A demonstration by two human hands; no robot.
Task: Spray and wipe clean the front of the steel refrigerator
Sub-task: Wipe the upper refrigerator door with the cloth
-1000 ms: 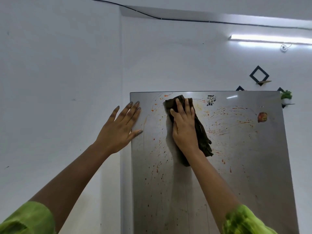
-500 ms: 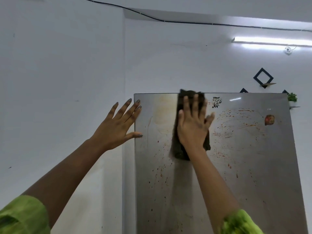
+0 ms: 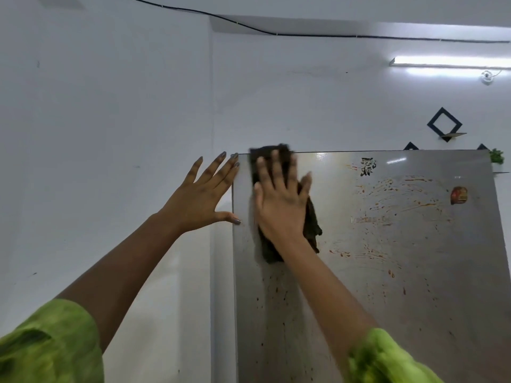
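Note:
The steel refrigerator front (image 3: 387, 286) fills the lower right, spattered and smeared with reddish-orange stains. My right hand (image 3: 280, 200) presses a dark cloth (image 3: 312, 225) flat against the door near its top left corner, fingers straight and spread. The cloth sticks out above my fingertips and below my wrist. My left hand (image 3: 206, 196) is spread open at the refrigerator's left edge, fingertips and thumb touching that edge. No spray bottle is in view.
A white wall (image 3: 110, 161) stands left of and behind the refrigerator. A black sticker (image 3: 368, 166) and a red magnet (image 3: 459, 195) sit on the upper door. Diamond wall shelves (image 3: 444, 124), a small plant (image 3: 497, 156) and a tube light (image 3: 450, 62) are at the upper right.
My right hand slid the cloth leftward along the top of the door toward the left corner; the upper left area now shows fewer stains. My left hand stayed at the edge.

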